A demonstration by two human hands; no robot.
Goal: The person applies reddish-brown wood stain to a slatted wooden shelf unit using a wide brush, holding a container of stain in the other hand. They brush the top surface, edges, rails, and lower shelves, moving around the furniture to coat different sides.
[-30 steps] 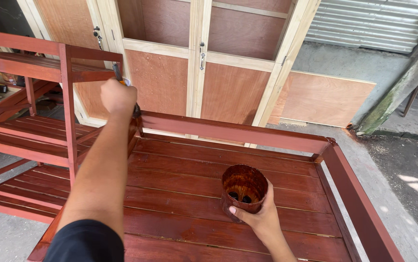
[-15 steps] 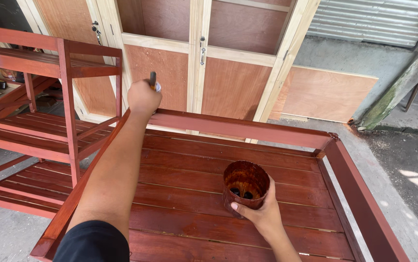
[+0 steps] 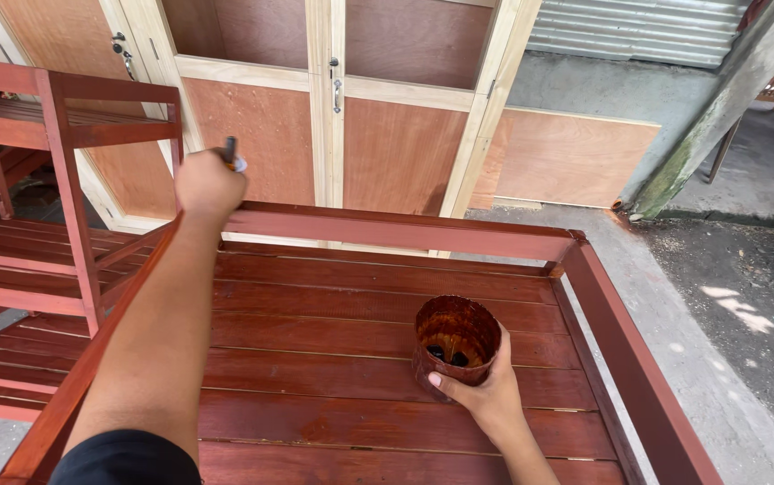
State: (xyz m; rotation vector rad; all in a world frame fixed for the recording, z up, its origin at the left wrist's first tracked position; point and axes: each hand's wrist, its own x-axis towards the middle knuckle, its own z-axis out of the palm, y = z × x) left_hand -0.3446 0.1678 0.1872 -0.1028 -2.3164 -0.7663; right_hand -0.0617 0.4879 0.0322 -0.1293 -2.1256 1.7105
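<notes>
While at the frame's rail (image 3: 405, 232), left hand (image 3: 207, 187) fisting brush (image 3: 231, 153) (right hand (image 3: 486, 395) gripping stain-crusted cup (image 3: 455, 339)).

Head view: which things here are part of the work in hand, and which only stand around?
In use:
left hand gripping a brush handle
right hand holding the stained cup
red slatted frame

Standing around:
red shelf rack
unpainted wooden cabinet
plywood sheet
</notes>
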